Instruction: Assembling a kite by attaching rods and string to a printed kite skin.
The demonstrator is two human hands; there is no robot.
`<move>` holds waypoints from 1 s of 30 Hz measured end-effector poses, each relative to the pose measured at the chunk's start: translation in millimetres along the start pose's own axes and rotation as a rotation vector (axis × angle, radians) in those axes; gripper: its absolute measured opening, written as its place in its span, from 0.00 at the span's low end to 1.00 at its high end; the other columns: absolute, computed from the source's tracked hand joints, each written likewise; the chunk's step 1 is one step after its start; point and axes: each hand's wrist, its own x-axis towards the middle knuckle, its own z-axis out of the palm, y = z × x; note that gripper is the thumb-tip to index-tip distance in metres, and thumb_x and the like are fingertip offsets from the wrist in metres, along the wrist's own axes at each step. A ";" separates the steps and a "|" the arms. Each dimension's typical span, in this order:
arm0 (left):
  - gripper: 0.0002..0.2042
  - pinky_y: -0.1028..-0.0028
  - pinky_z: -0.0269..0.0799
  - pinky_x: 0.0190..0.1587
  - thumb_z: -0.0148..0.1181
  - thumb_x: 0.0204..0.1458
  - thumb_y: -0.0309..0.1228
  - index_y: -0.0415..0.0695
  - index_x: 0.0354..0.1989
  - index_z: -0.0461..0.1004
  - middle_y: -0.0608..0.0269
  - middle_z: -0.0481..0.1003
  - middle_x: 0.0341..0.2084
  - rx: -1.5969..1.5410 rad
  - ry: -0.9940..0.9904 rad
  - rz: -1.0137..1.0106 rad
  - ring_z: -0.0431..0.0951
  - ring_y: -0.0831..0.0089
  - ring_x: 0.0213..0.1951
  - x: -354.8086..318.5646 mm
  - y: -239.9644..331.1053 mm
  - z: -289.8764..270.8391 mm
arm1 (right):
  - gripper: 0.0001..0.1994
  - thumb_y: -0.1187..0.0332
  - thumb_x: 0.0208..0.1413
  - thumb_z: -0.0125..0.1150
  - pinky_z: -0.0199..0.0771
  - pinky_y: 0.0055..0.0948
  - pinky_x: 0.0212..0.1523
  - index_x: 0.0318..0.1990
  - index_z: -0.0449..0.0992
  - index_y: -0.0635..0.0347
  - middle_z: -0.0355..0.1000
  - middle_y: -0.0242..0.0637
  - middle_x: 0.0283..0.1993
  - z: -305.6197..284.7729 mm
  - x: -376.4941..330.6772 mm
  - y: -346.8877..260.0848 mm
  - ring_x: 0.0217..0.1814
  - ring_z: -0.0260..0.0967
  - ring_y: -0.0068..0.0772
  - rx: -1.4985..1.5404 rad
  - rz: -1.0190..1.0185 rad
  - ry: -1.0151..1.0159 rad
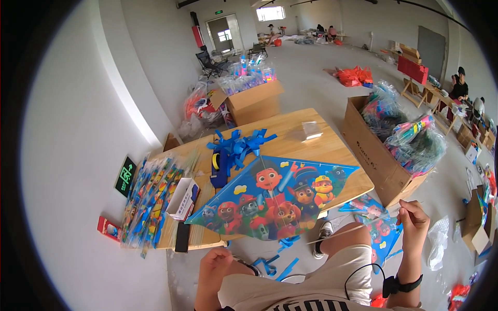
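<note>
A blue kite (pixel 270 199) printed with cartoon characters lies over the front of the wooden table (pixel 332 150), its lower edge hanging past the table toward my lap. My right hand (pixel 413 215), raised at the right, pinches a thin pale rod (pixel 353 230) that slants down to the left over my knee. Below the kite's left corner, my left hand (pixel 213 263) is closed near my lap, fingers curled together; whatever it may hold is hidden. Blue ribbon strips (pixel 241 145) are heaped behind the kite, beside a blue tape dispenser (pixel 219 168).
At the table's left lie a small open box (pixel 182 199), a black phone-like slab (pixel 182 237) and several long packets (pixel 153 199). Another kite (pixel 381 233) hangs or lies by my right leg. Large cartons (pixel 373 150) flank the table. People sit at far benches.
</note>
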 end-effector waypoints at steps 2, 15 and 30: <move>0.07 0.80 0.69 0.40 0.63 0.54 0.19 0.38 0.41 0.75 0.68 0.76 0.31 -0.031 0.027 -0.039 0.74 0.81 0.34 5.3 0.6 -2.3 | 0.08 0.81 0.59 0.59 0.69 0.18 0.27 0.44 0.81 0.69 0.70 0.35 0.36 0.5 -1.5 2.2 0.27 0.67 0.19 -0.040 0.064 0.016; 0.07 0.76 0.74 0.44 0.62 0.57 0.25 0.39 0.42 0.74 0.65 0.76 0.33 0.093 -0.059 -0.036 0.77 0.77 0.37 79.3 14.6 18.6 | 0.03 0.78 0.59 0.60 0.69 0.18 0.32 0.37 0.72 0.63 0.72 0.29 0.30 -17.1 -3.0 54.9 0.29 0.68 0.17 0.054 0.320 -0.010; 0.06 0.65 0.71 0.51 0.60 0.60 0.32 0.45 0.39 0.75 0.65 0.76 0.38 -0.162 -0.174 -0.332 0.75 0.72 0.44 285.6 -57.2 112.5 | 0.03 0.75 0.57 0.64 0.72 0.19 0.30 0.36 0.77 0.63 0.75 0.30 0.30 7.4 73.6 198.1 0.31 0.72 0.18 0.085 0.601 0.058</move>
